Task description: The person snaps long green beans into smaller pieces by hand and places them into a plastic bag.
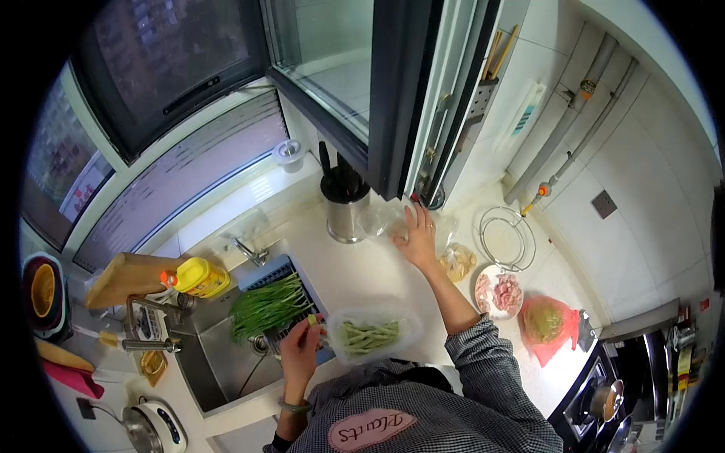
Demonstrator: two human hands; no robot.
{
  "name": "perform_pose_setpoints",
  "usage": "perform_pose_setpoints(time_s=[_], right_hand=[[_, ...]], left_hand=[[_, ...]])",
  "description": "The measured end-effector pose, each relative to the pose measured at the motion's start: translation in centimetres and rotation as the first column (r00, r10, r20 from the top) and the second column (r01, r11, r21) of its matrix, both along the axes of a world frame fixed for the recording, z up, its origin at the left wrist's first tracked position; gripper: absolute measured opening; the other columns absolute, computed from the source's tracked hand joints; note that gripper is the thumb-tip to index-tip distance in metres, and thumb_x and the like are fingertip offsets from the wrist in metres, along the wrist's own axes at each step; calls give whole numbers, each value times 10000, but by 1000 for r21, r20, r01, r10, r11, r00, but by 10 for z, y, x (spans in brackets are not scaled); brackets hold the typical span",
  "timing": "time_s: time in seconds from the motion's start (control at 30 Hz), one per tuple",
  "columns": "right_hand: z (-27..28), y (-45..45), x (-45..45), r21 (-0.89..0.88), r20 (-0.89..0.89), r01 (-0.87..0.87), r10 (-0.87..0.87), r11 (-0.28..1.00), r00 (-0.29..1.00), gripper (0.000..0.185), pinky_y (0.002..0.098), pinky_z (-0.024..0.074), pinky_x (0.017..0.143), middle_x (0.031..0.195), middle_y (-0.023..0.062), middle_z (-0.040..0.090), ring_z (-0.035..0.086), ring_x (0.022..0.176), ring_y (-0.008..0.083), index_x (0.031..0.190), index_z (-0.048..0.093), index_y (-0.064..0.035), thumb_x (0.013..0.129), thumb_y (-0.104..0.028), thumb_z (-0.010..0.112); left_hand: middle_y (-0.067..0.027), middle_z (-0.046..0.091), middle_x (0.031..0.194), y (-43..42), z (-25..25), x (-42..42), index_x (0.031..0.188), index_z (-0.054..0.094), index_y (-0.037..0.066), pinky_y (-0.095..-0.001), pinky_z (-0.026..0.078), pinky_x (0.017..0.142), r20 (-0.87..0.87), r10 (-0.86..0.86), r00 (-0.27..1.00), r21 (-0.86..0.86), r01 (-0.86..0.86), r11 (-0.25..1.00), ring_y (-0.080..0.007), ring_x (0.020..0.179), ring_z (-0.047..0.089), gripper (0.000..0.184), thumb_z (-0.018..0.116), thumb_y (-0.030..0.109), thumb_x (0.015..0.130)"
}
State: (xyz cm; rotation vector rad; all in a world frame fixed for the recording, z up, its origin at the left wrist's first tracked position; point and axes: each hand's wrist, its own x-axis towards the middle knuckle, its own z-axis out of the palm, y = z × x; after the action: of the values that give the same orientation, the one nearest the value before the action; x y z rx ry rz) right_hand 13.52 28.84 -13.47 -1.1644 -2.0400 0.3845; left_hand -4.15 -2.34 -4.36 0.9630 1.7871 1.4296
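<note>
My left hand (300, 349) is raised between the sink and a clear plastic tub (411, 332) of green beans (368, 337). Its fingers are pinched around a small green piece (312, 320), too small to name surely. My right hand (417, 235) reaches to the back of the counter, its fingers extended and partly spread. It is beside a crumpled-looking clear plastic item (380, 220), and whether it touches that is hard to tell. A small red item (414, 198) shows by its fingertips, below the open window's edge.
Green stalks (268, 306) lie over the sink (219, 362), beside a yellow bottle (202, 278). A knife holder (346, 211) stands at the back. On the right are a bagged food (458, 261), a plate of meat (498, 291), a wire rack (507, 238), a red bag (547, 326) and the stove (581, 400).
</note>
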Motion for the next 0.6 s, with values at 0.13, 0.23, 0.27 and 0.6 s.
perform_pose_setpoints(time_s=[0.13, 0.23, 0.27, 0.6], right_hand=[[-28, 7, 12, -28, 509, 19, -2, 999, 861, 643, 431, 395, 1047, 1449, 198, 397, 459, 1254, 415, 1360, 475, -107, 744, -14, 633], [-72, 26, 20, -447, 530, -157, 402, 881, 746, 709, 436, 435, 1019, 1450, 158, 419, 521, 1217, 357, 1390, 459, -146, 720, 60, 569], [-81, 25, 23, -445, 527, -161, 403, 881, 748, 709, 436, 435, 1019, 1450, 158, 419, 521, 1217, 357, 1390, 459, -146, 720, 60, 569], [16, -9, 41, -337, 384, -482, 585, 809, 714, 485, 414, 438, 991, 1320, 164, 545, 496, 1230, 356, 1311, 541, -89, 835, -138, 623]], left_hand=[[-4, 646, 774, -1, 5, 4, 1164, 647, -4, -199, 387, 543, -19, 35, 999, -6, -36, 999, -30, 603, 462, 248, 552, 107, 963], [0, 656, 786, -6, 0, 4, 1165, 647, -4, -198, 389, 550, -69, 76, 995, -21, -78, 997, -28, 613, 468, 250, 559, 115, 963], [-1, 658, 789, -7, 0, 5, 1164, 648, -2, -198, 391, 554, -58, 97, 994, -14, -98, 995, -28, 618, 472, 252, 562, 123, 962], [-1, 644, 787, 4, -9, 20, 1156, 646, 0, -209, 382, 553, -23, 82, 996, -46, -83, 995, -40, 625, 475, 267, 548, 173, 979]])
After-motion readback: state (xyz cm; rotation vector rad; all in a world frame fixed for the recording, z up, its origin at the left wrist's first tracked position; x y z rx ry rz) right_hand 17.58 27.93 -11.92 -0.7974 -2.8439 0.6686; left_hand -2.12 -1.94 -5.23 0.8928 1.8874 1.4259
